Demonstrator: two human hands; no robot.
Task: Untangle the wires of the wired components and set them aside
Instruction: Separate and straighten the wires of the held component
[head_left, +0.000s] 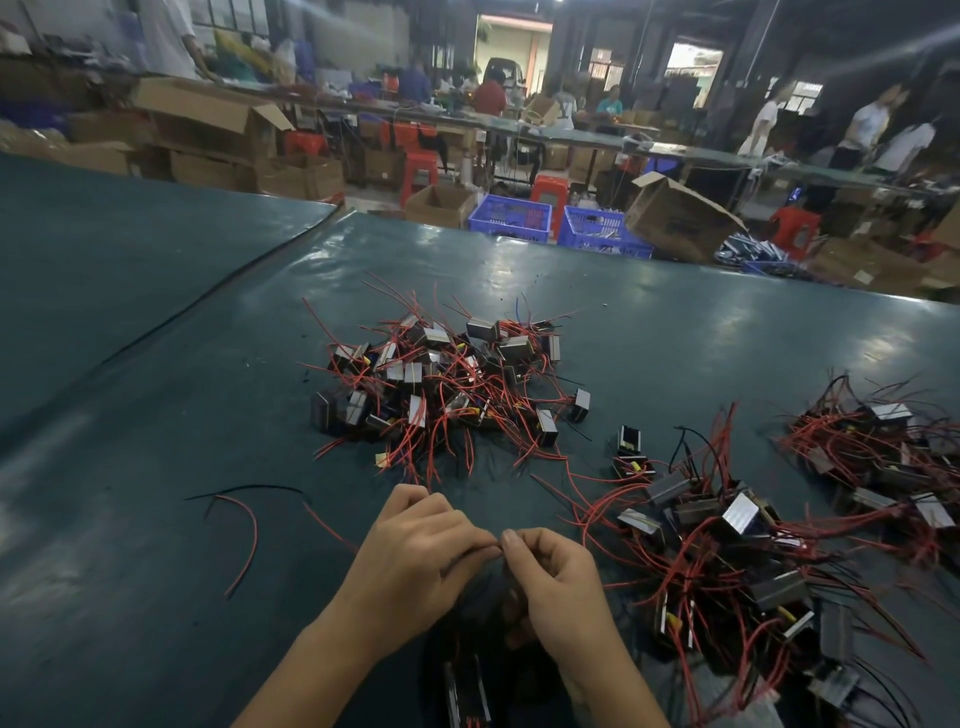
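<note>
Low over the near part of the green table (208, 415), the left hand (415, 551) and right hand (558, 587) meet fingertip to fingertip, fingers curled, both pinching a thin wire (500, 544), while the tangled pile of wired components (441, 384) lies farther off and another heap (727, 551) lies right.

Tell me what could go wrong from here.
1. The left hand and right hand both pinch a thin wire; a hard tug in that grip could snap it.
2. The heap of black box-shaped components with red wires sprawls beside the right hand, so pieces set there may re-tangle.
</note>
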